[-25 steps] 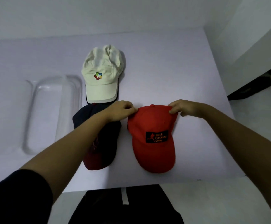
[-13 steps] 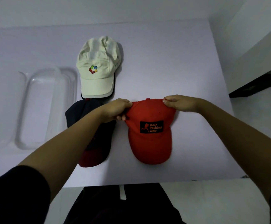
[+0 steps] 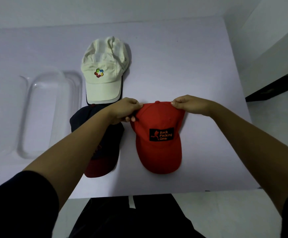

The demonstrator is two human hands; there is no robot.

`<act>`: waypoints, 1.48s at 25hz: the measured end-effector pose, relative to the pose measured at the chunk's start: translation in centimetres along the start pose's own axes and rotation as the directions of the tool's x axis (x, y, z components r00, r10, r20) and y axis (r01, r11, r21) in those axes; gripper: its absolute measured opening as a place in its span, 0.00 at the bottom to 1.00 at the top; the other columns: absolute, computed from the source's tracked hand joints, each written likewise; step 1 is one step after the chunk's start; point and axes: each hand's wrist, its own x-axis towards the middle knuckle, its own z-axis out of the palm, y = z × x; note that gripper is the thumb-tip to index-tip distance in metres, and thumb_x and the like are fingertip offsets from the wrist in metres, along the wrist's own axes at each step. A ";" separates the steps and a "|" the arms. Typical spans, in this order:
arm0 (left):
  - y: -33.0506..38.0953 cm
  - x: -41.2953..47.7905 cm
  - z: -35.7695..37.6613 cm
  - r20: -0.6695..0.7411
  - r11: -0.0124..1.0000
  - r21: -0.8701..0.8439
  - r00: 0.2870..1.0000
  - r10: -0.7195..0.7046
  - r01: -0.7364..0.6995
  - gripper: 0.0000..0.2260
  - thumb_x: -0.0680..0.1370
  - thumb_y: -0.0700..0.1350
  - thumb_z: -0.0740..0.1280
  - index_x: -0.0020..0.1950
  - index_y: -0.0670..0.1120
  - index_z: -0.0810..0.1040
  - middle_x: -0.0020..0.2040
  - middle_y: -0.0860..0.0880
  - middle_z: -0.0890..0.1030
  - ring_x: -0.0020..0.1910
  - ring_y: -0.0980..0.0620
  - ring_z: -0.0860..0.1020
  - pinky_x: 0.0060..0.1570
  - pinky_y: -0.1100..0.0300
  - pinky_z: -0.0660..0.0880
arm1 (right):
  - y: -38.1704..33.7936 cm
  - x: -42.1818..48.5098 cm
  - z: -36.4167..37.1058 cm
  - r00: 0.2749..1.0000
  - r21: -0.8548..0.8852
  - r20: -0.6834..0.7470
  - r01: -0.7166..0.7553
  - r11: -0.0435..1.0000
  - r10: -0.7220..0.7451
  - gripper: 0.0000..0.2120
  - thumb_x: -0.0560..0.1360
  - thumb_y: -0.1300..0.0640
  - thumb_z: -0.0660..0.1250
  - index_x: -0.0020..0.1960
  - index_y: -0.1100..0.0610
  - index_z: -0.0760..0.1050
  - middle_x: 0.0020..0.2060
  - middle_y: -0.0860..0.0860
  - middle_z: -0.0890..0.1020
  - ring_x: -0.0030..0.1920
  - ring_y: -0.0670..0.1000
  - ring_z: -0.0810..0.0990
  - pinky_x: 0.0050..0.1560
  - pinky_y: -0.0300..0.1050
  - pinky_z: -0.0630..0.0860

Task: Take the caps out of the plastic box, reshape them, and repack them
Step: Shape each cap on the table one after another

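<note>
1. Red cap (image 3: pixel 158 145) lies on table (image 3: pixel 191 57), brim toward 6 o'clock.
2. I see left hand (image 3: pixel 125 110) and right hand (image 3: pixel 189 104) pinching its crown at 12, probably tugging it into shape.
3. Plastic box (image 3: pixel 24 117) sits at 9 o'clock.

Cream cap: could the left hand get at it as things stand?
Probably yes. The left hand sits just short of the brim of the cream cap, with nothing between them, but it pinches the red cap at the crown and would need to release that grip first.
</note>
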 end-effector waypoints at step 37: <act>4.6 1.1 1.9 0.022 0.939 0.240 0.968 0.250 -0.248 0.13 0.76 0.53 0.67 0.50 0.44 0.80 0.46 0.49 0.81 0.46 0.53 0.79 0.48 0.58 0.75 | 1.3 -4.4 20.1 0.700 0.075 -0.687 -0.201 0.977 0.197 0.65 0.56 0.34 0.75 0.76 0.61 0.41 0.77 0.58 0.48 0.77 0.55 0.46 0.75 0.48 0.46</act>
